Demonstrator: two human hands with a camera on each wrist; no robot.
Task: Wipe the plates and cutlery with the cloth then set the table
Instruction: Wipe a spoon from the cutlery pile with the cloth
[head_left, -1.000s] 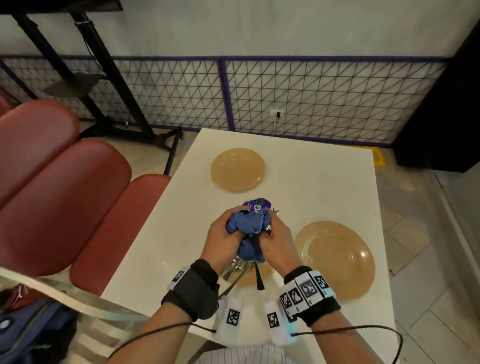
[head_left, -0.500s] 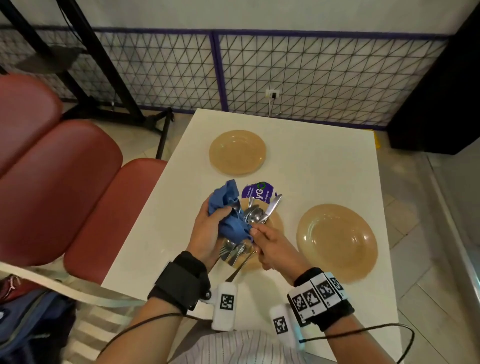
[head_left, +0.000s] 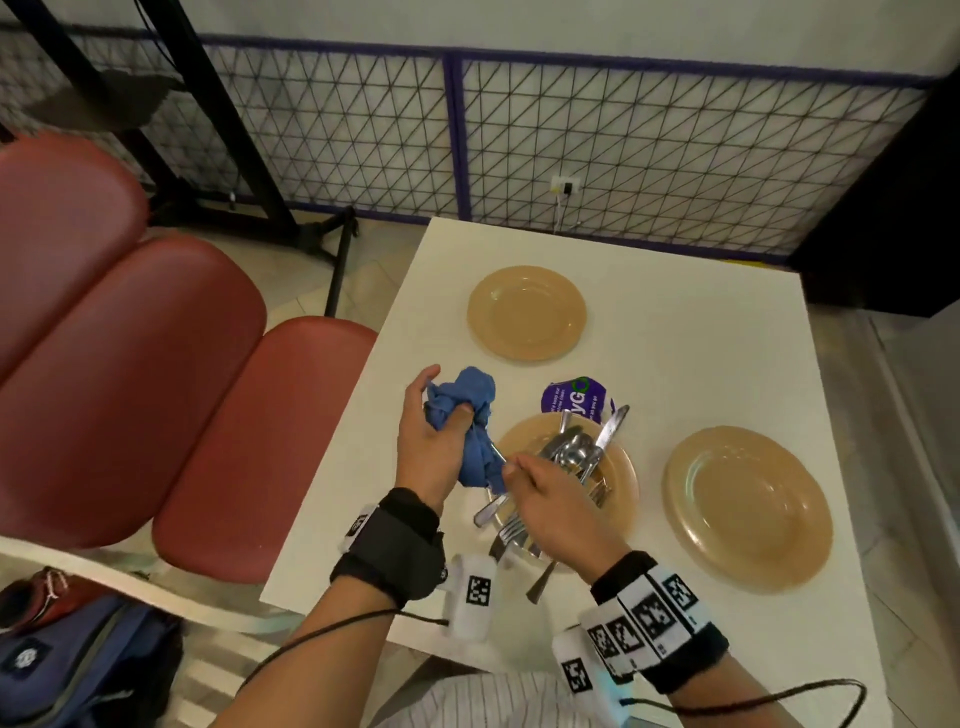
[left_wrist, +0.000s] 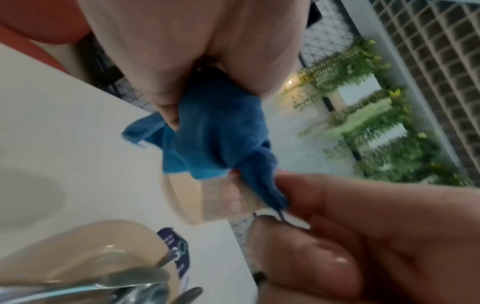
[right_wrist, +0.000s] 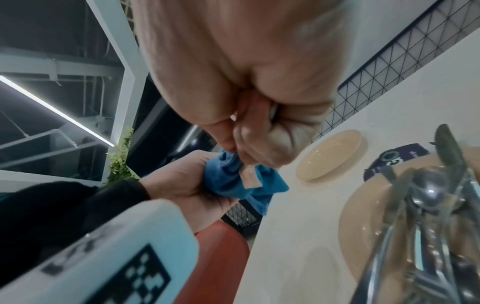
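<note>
My left hand (head_left: 447, 415) grips a bunched blue cloth (head_left: 462, 395) above the table's left side; the cloth (left_wrist: 215, 139) hangs down toward my right hand. My right hand (head_left: 514, 470) is curled over the near plate (head_left: 626, 483) and pinches a thin piece of cutlery where it meets the cloth's (right_wrist: 228, 185) hanging end. Which piece it is stays hidden. A pile of forks, spoons and knives (head_left: 571, 452) lies on that plate. Two more tan plates sit bare: one far (head_left: 525, 313), one right (head_left: 748, 506).
A purple packet (head_left: 576, 400) lies just behind the near plate. The white table (head_left: 675, 338) ends at a wire fence (head_left: 623, 145). Red padded seats (head_left: 130, 389) run along the left, with a blue bag (head_left: 67, 660) on the floor.
My hands were clasped together round the cloth a second ago. They have drawn apart: the left has carried the cloth leftward, while the right has dropped over the near plate.
</note>
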